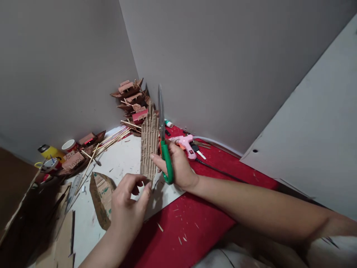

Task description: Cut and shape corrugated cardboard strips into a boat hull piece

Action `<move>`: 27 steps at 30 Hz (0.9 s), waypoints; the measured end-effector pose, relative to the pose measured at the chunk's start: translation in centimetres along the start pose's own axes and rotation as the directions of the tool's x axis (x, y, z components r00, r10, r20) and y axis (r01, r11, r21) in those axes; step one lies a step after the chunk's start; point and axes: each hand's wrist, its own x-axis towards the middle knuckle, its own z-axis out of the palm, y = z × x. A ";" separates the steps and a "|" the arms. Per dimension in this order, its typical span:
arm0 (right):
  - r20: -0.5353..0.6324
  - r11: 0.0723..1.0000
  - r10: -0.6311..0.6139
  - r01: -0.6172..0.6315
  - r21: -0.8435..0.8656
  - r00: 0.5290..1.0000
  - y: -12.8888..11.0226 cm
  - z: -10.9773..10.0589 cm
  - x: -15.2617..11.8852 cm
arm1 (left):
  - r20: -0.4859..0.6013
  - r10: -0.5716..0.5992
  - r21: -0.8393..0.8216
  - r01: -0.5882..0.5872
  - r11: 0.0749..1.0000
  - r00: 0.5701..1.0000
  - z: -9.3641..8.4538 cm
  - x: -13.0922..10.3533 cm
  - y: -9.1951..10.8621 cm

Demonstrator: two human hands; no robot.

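Observation:
In front of me a ridged piece of corrugated cardboard (149, 145) stands nearly upright, its top cut to a narrow point. My left hand (129, 201) pinches its lower edge between thumb and fingers. Green-handled scissors (165, 156) are in my right hand (180, 165), blades pointing up and seemingly closed, beside the cardboard's right edge. The right thumb also presses on the cardboard's face. Left of my left hand, a boat-shaped cardboard hull (102, 199) with green print lies on the white board (119, 152).
A pink glue gun (185, 143) with a black cord lies on the red tabletop (212, 175). Several cardboard boats (129, 89) are stacked in the corner. Thin wooden sticks (111, 139), a white-and-red cup (69, 145), a yellow bottle (51, 152) and cardboard pieces (64, 238) sit leftward.

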 end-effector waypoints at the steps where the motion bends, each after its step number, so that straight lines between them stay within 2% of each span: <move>1: 0.008 1.000 0.007 -0.007 0.007 1.000 -0.1 0.0 -0.1 | 0.016 0.058 0.035 -0.059 0.998 0.998 0.2 -0.1 0.0; 3: 0.021 1.000 0.017 -0.017 0.003 1.000 -0.2 0.0 -0.2 | 0.043 0.127 0.095 -0.130 0.987 0.991 0.5 -0.2 -0.2; 5: 0.028 1.000 0.016 -0.015 -0.009 0.999 -0.3 0.0 -0.3 | 0.056 0.146 0.152 -0.153 0.976 0.988 0.7 -0.3 -0.3; 12: 0.066 0.999 -0.040 0.042 -0.026 0.997 0.4 0.1 -0.9 | 0.094 0.091 0.236 -0.111 0.965 0.991 0.7 -0.6 -0.6; 19: 0.050 0.992 -0.059 0.064 -0.107 0.997 0.6 0.1 -1.4 | 0.074 0.081 0.314 -0.100 0.944 0.994 1.2 -0.7 -0.5; 27: 0.009 0.968 -0.075 0.075 -0.240 0.997 -0.4 0.5 -1.9 | 0.185 0.010 0.519 -0.106 0.848 0.983 1.2 -1.3 -0.2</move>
